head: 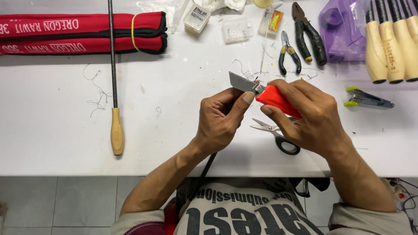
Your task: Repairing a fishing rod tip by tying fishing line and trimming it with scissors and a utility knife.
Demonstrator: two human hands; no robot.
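I hold the red plastic-handled utility knife with a grey angled blade (265, 93) near the middle of the white worktable (56, 126), my right hand (311, 119) closed around its handle with the blade pointing toward ten o'clock. My left hand (222, 117) is curled narrow, thumb tip touching the metal neck where blade meets handle; a dark thin rod or cord (204, 169) seems to run from under that palm toward six o'clock, though I cannot tell whether I grip it. To work well here, I judge I should keep my thumb on the flat, off the edge, steady the handle firmly and move slowly, the edge turned away from my fingers. Just under my right hand, at five o'clock from the blade, lie the steel scissors with black loops (278, 135). At three o'clock rests a small metal clip tool with yellow-green tips (368, 99). At twelve o'clock lie small pliers with black and yellow grips (288, 54) and, beside them, larger black-handled pliers (310, 32). At one o'clock sits a translucent purple plastic bag (342, 32), next to a row of pale wooden tool handles (392, 48). At eleven o'clock stand a small clear box with a white label (197, 18), a clear lidded plastic box (236, 29) and a slim packet with an orange and yellow card (273, 21). At ten o'clock lies a red fabric roll with black trim and white lettering (82, 32), bound by a yellow band, and a dark metal rod with a wooden handle (114, 87) crosses it.
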